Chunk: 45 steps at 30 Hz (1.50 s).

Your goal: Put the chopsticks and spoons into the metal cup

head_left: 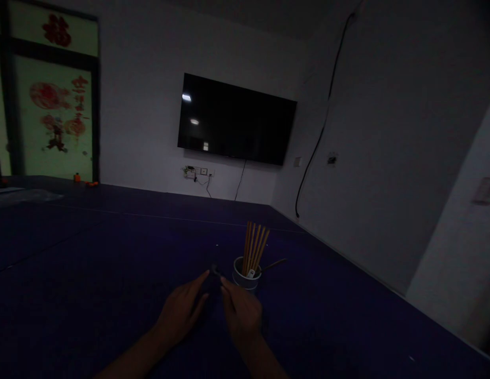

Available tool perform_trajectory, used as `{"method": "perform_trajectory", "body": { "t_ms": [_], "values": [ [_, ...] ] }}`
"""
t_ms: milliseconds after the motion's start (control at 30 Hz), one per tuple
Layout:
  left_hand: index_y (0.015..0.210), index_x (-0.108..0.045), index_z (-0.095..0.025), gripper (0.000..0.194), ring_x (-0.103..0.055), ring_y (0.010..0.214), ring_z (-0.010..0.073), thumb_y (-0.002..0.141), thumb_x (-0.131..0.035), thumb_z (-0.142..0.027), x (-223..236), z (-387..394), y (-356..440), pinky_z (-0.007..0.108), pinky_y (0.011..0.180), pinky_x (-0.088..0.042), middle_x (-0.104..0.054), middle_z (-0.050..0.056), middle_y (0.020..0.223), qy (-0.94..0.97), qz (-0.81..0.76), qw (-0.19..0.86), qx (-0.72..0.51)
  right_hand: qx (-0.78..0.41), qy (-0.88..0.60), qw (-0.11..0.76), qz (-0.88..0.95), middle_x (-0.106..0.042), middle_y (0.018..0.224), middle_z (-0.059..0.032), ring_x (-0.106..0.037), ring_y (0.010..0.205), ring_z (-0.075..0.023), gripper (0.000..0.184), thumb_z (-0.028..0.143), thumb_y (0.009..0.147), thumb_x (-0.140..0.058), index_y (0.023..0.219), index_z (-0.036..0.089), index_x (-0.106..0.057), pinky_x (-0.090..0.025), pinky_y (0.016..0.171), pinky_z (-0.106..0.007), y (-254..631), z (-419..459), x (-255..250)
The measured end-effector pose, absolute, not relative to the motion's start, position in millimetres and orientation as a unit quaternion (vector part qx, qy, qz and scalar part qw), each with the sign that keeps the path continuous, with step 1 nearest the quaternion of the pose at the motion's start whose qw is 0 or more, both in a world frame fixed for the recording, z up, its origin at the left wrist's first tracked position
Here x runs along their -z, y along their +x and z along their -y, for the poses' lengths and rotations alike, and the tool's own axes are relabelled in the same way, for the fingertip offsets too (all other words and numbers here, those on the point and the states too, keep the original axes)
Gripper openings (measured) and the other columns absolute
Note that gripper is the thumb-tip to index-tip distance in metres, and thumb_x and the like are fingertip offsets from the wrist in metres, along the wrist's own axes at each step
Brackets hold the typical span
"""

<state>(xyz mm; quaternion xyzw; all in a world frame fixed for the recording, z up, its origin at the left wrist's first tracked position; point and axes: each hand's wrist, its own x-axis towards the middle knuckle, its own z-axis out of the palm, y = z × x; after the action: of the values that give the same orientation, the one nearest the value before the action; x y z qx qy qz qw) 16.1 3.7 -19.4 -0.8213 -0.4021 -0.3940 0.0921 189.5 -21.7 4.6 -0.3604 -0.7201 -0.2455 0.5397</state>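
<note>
Left hand (179, 311) half open, right hand (243, 311) more closed, its grip unclear — fingertips at a small, blurred dark object (215, 270) just left of a round grey cup (247, 283) of slender brown sticks (253, 247) — over a dark purple surface (110, 295).

On the purple counter (122, 258), a grey cup (246, 283) holds wooden sticks (256, 245) and 1 white item (251, 273); 1 thinner stick (274, 264) leans out rightward. Just left of the cup, my right hand (242, 310) pinches a dark object (215, 270), too dim to identify; farther left, my left hand (179, 309), thumb spread, has a fingertip beside it. Beyond the cup hangs 1 television (239, 121).
</note>
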Motion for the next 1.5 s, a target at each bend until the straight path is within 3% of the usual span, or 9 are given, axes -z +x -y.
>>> {"method": "perform_trajectory", "body": {
  "t_ms": [233,467,600,767,1033,1233,1500],
  "values": [
    [0.138,-0.031,-0.024,0.047,-0.065,0.095,0.0171,0.093,-0.033,-0.036,21.2,-3.5,17.0,0.031,0.080,-0.053,-0.065,0.007,0.115,-0.823,0.422,0.089,0.369,0.331,-0.406,0.615,0.590,-0.071,0.076,-0.0058,-0.067,0.070,-0.0160,0.031,0.031,0.093,-0.042,0.081,0.019,-0.067,-0.051,0.066,-0.025,223.7,19.7,-26.2],
    [0.138,-0.031,-0.025,0.047,-0.065,0.094,0.0173,0.092,-0.034,-0.036,23.2,-5.1,17.0,0.029,0.079,-0.053,-0.066,0.006,0.113,-0.829,0.415,0.082,0.367,0.137,-0.552,0.670,0.478,-0.068,0.075,-0.0090,-0.064,0.067,-0.0185,0.048,0.054,0.090,-0.033,0.085,0.016,-0.062,-0.045,0.061,-0.026,229.1,15.5,-34.5],
    [0.138,-0.033,-0.024,0.047,-0.065,0.095,0.0169,0.092,-0.034,-0.035,22.7,-4.6,17.3,0.029,0.081,-0.053,-0.066,0.006,0.112,-0.834,0.408,0.077,0.363,0.039,-0.566,0.674,0.473,-0.066,0.070,-0.0059,-0.062,0.064,-0.0181,0.047,0.055,0.088,-0.036,0.085,0.016,-0.063,-0.042,0.058,-0.026,227.6,14.3,-37.6],
    [0.137,-0.033,-0.025,0.047,-0.064,0.098,0.0174,0.091,-0.036,-0.034,23.1,-4.9,18.0,0.032,0.084,-0.052,-0.064,0.006,0.116,-0.835,0.409,0.069,0.360,-0.013,-0.554,0.682,0.477,-0.069,0.086,-0.0098,-0.064,0.071,-0.0198,0.049,0.055,0.084,-0.042,0.097,0.014,-0.065,-0.044,0.062,-0.028,229.9,5.1,-33.4],
    [0.135,-0.037,-0.024,0.044,-0.062,0.103,0.0173,0.092,-0.036,-0.032,27.4,-6.9,18.9,0.034,0.088,-0.051,-0.062,0.006,0.121,-0.842,0.402,0.070,0.353,0.058,-0.622,0.588,0.514,-0.060,0.054,-0.0028,-0.055,0.048,-0.0164,0.050,0.055,0.086,-0.039,0.083,0.016,-0.070,-0.033,0.048,-0.025,234.6,1.2,-32.0],
    [0.133,-0.039,-0.025,0.042,-0.062,0.103,0.0166,0.092,-0.035,-0.031,25.3,-6.1,19.9,0.034,0.088,-0.051,-0.063,0.006,0.119,-0.845,0.397,0.063,0.353,0.142,-0.657,0.529,0.519,-0.064,0.056,-0.0043,-0.057,0.048,-0.0176,0.047,0.052,0.088,-0.037,0.077,0.020,-0.069,-0.030,0.046,-0.026,231.8,5.4,-32.3],
    [0.130,-0.044,-0.025,0.040,-0.062,0.103,0.0170,0.091,-0.035,-0.032,24.4,-7.0,18.1,0.034,0.088,-0.051,-0.064,0.005,0.119,-0.846,0.401,0.064,0.346,0.154,-0.692,0.469,0.526,-0.065,0.056,-0.0034,-0.057,0.047,-0.0179,0.036,0.046,0.087,-0.043,0.075,0.024,-0.069,-0.027,0.044,-0.026,222.6,6.9,-24.5]
  ]
}}
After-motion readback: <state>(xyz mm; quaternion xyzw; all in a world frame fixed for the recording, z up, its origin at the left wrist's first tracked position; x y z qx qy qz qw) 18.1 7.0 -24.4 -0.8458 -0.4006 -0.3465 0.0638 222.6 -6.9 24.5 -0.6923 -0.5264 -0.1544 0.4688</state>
